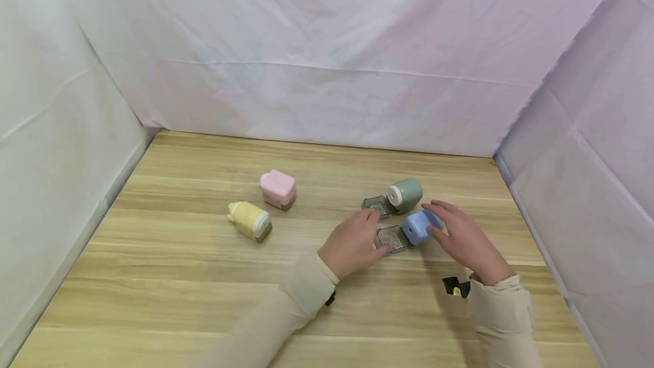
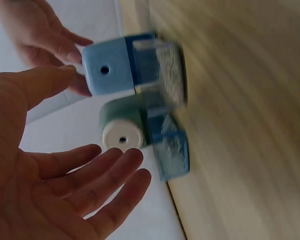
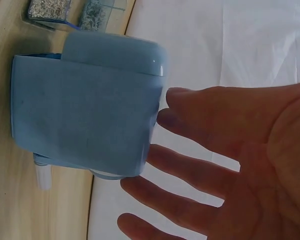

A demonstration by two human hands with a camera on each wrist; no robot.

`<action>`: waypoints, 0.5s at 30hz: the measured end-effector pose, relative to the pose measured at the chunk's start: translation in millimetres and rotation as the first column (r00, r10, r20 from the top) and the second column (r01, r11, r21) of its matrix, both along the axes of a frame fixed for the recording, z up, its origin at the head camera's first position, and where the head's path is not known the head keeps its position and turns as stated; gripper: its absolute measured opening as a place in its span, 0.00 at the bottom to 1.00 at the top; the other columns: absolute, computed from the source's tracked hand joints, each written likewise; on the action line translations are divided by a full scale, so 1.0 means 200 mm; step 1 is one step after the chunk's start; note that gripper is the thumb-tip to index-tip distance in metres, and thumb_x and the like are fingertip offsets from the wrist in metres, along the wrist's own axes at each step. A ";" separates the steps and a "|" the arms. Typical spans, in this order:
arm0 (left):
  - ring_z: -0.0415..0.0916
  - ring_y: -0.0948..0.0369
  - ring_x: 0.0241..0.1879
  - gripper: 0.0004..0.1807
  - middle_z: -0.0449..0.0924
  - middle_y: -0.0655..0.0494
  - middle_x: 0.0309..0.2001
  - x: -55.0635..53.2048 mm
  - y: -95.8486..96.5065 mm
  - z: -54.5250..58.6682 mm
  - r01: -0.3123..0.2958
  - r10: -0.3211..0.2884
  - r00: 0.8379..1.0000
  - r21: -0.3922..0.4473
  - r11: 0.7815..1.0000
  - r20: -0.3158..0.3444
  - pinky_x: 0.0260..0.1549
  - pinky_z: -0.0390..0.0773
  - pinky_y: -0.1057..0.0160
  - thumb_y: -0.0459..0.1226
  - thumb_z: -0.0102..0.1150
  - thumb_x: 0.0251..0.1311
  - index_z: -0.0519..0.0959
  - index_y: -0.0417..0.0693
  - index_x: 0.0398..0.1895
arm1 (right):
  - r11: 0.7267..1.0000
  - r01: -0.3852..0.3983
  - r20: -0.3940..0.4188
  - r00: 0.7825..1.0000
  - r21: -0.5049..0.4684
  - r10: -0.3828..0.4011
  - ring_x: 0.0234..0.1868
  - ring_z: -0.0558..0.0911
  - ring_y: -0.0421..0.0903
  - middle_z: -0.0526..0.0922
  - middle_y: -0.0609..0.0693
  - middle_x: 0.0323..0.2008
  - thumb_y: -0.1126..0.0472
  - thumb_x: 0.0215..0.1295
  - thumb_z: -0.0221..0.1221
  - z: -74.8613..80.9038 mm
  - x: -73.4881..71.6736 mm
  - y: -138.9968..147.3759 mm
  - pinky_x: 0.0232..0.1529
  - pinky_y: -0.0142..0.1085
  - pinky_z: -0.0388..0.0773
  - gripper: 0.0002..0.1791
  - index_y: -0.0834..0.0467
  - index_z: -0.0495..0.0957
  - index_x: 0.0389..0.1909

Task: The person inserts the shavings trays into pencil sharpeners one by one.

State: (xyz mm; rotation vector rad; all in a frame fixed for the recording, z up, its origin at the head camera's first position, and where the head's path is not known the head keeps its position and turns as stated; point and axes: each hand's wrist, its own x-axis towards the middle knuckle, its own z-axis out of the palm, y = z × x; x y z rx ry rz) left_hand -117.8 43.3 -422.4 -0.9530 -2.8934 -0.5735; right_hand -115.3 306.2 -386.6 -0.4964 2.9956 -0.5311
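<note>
Spillage looked like the main risk. Yellow sharpener (image 1: 249, 219) and pink sharpener (image 1: 278, 187) sat on the surface (image 1: 168, 277) well left of the left fingers, so little exposure there. Left hand (image 1: 352, 243): fingers nearly straight, spread wide, holding nothing, tips right by two shavings trays; contact unclear. A sweep that caught a tray edge could have tipped or dragged it and thrown shavings. Green sharpener (image 1: 409, 192) lay just ahead and left of the right fingertips; a wide reach could have clipped it. Blue sharpener (image 1: 416, 228) sat between the hands, right at the right fingertips. Right hand (image 1: 467, 240): fingers extended and apart, no closed grip showing; couldn't tell if the tips touched. An off-centre push could have skewed the blue body and jammed its tray against the left fingers.

Containers: yellow and pink had dark bases, contents not readable. Green tray (image 1: 376, 205), just beyond the left fingers, was out and held greyish shavings. Blue tray (image 1: 392, 238), just right of the left fingers, also out, also held shavings.
</note>
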 end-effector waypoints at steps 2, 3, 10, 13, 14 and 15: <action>0.84 0.55 0.55 0.36 0.83 0.46 0.57 0.02 0.03 -0.02 -0.015 0.014 1.000 0.025 1.000 0.020 0.55 0.87 0.59 0.53 0.72 0.68 0.77 0.35 0.66 | 1.000 -0.004 0.000 1.000 0.005 0.004 0.70 0.74 0.77 0.73 0.75 0.71 0.66 0.74 0.64 0.00 0.00 0.00 0.68 0.72 0.72 0.28 0.69 0.74 0.72; 0.84 0.55 0.54 0.36 0.83 0.46 0.57 0.03 0.05 -0.03 -0.023 0.022 0.999 0.040 0.999 0.035 0.54 0.87 0.60 0.53 0.72 0.68 0.77 0.35 0.67 | 1.000 -0.005 -0.001 1.000 0.008 0.005 0.70 0.74 0.77 0.73 0.75 0.71 0.66 0.74 0.64 -0.01 0.00 0.00 0.67 0.72 0.72 0.28 0.69 0.74 0.72; 0.84 0.57 0.51 0.38 0.82 0.46 0.55 0.05 0.11 -0.09 -0.034 0.032 0.999 0.039 0.999 0.035 0.50 0.88 0.62 0.53 0.72 0.69 0.75 0.33 0.69 | 1.000 0.000 0.007 1.000 0.013 0.000 0.69 0.75 0.76 0.75 0.74 0.70 0.66 0.74 0.63 -0.01 0.00 -0.01 0.68 0.71 0.73 0.27 0.70 0.75 0.71; 0.85 0.58 0.51 0.39 0.82 0.46 0.55 0.05 0.12 -0.12 -0.043 0.042 0.999 0.025 0.999 0.023 0.49 0.88 0.63 0.53 0.72 0.68 0.75 0.34 0.70 | 1.000 0.004 0.016 1.000 0.018 -0.004 0.69 0.76 0.75 0.76 0.73 0.70 0.66 0.74 0.64 -0.01 0.00 -0.01 0.67 0.71 0.74 0.27 0.69 0.75 0.71; 0.85 0.58 0.50 0.39 0.82 0.47 0.54 0.05 0.12 -0.12 -0.043 0.043 0.999 0.018 0.999 0.020 0.48 0.88 0.63 0.53 0.72 0.68 0.75 0.34 0.69 | 1.000 0.006 0.020 1.000 0.017 -0.006 0.69 0.76 0.75 0.76 0.73 0.70 0.66 0.74 0.64 -0.01 0.01 -0.01 0.67 0.70 0.74 0.26 0.69 0.75 0.71; 0.85 0.58 0.50 0.38 0.82 0.47 0.54 0.04 0.13 -0.13 -0.045 0.045 0.999 0.015 0.999 0.020 0.48 0.88 0.63 0.53 0.72 0.68 0.75 0.34 0.69 | 1.000 0.007 0.023 1.000 0.018 -0.007 0.69 0.75 0.75 0.76 0.72 0.70 0.66 0.75 0.64 -0.01 0.01 -0.01 0.67 0.70 0.74 0.26 0.69 0.75 0.71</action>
